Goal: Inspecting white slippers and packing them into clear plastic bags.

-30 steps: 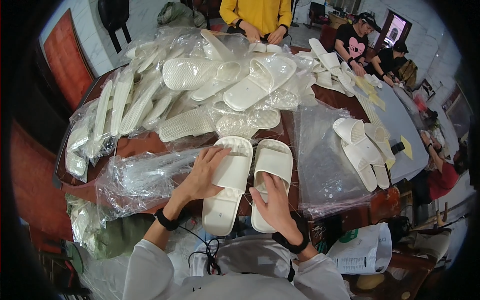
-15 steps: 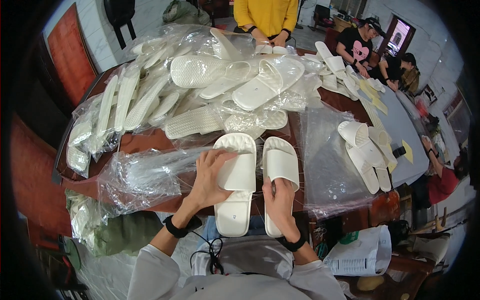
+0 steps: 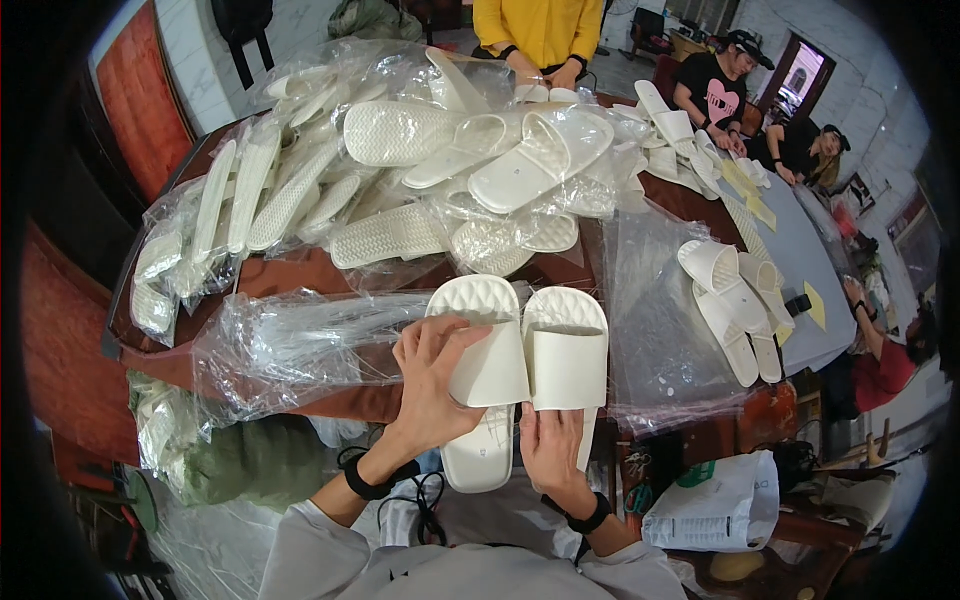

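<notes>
Two white slide slippers stand side by side before me, toe ends pointing away, above the near table edge. My left hand point(image 3: 428, 385) is closed around the strap of the left slipper point(image 3: 478, 458), thumb low and fingers over its outer side. The fingers of my right hand point(image 3: 553, 455) reach in at the near opening of the strap on the right slipper point(image 3: 568, 365), gripping it; some fingertips are hidden. The straps nearly touch. Left of the slippers lies a heap of clear plastic bags point(image 3: 290, 345); flat clear bags point(image 3: 660, 340) lie to the right.
Bagged white slippers point(image 3: 400, 235) are piled across the far side of the brown table point(image 3: 285, 278). Unbagged slippers point(image 3: 725, 300) lie at the right. Beyond stand a person in a yellow top point(image 3: 540, 30) and other people along the right. A white sack point(image 3: 715, 505) sits below the right edge.
Both slippers have come nearer to me and closer together. My right hand has slid down to the near end of its strap, and the right slipper has lifted slightly.
</notes>
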Tool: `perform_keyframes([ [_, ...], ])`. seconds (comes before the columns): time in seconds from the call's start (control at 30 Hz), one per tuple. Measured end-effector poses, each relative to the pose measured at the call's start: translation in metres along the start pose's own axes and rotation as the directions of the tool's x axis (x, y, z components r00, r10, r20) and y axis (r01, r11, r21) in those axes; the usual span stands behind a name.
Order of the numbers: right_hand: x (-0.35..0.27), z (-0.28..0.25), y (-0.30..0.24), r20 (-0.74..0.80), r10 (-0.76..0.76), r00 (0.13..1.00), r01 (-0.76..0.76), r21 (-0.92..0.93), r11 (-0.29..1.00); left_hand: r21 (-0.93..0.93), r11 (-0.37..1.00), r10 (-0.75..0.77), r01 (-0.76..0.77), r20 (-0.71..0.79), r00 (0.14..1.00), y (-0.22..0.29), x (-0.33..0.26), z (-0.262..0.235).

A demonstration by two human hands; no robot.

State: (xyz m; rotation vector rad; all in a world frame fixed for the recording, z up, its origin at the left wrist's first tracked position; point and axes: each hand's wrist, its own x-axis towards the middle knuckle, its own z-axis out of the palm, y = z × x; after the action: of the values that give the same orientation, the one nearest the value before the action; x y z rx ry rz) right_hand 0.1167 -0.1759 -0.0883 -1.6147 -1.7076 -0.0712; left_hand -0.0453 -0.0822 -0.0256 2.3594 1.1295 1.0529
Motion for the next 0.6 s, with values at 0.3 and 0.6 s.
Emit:
perform_keyframes([
  [0.3, 0.019, 0.002, 0.02, 0.066, 0.069, 0.995, -0.072, 0.041, 0.997, -0.078, 0.994, -0.079, 0.081, 0.027, 0.997, -0.025, 0.001, 0.027],
  [0.6, 0.026, -0.047, 0.053, 0.37, 0.068, 0.926, -0.184, 0.288, 0.94, -0.066, 0.994, -0.087, 0.091, 0.053, 0.995, -0.036, 0.003, 0.034],
])
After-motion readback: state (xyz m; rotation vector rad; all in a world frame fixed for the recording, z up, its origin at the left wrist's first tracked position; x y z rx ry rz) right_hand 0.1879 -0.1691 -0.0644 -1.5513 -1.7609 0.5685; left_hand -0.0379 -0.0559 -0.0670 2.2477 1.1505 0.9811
